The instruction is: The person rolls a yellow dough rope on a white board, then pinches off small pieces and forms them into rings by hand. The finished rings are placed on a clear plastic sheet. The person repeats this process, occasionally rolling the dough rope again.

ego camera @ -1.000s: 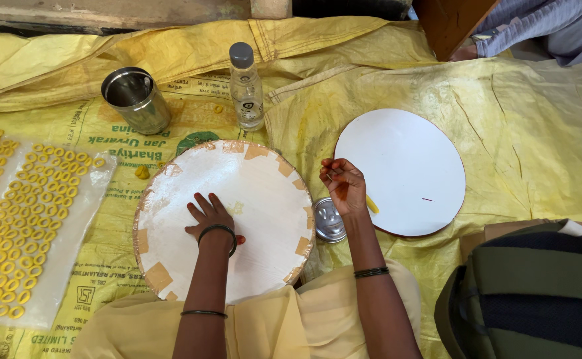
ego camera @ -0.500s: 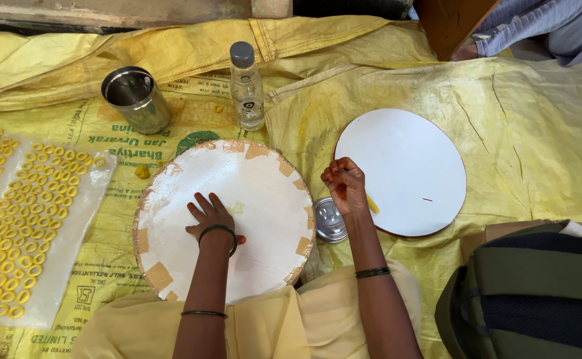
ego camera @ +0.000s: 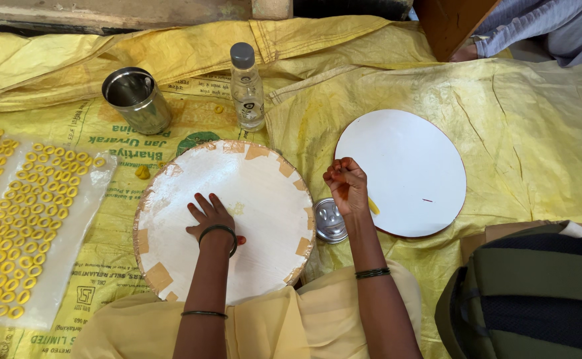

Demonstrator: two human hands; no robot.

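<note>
Left hand [ego camera: 212,218] lies flat, fingers spread, on the taped round board [ego camera: 238,199]; right hand [ego camera: 346,186] is pinched shut, contents unclear, at the white disc's [ego camera: 410,166] left edge, a yellow strip [ego camera: 373,206] just right of it

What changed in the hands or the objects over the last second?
Almost nothing. The right hand, fingers pinched together, drifted slightly left, off the plain white disc edge toward the small steel lid. The left hand stayed flat on the taped round board; steel cup and bottle unmoved.
</note>
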